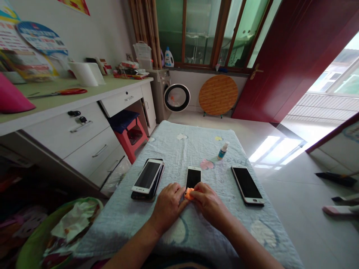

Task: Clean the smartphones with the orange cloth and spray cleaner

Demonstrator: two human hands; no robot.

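A white-framed smartphone (pixel 194 175) with a dark screen lies face up on the cloth-covered table, between my two hands. My left hand (pixel 169 204) is closed at its lower left edge, thumb and fingers steadying the phone. Pinched in the fingers of my right hand (pixel 209 201) is a small crumpled orange cloth (pixel 189 193), pressed on the phone's lower end. Both hands hide that end. Left of them, a white phone (pixel 148 175) rests on a darker phone (pixel 153 194). Another phone (pixel 247 185) lies to the right, its screen dark.
A small spray bottle (pixel 223 151) stands toward the table's far right on the pale blue quilted cloth (pixel 179 149). A green waste basket (pixel 36 239) is at the lower left. Beyond are a desk with drawers (pixel 89 145), a red stool (pixel 131 140) and a washing machine (pixel 161 84).
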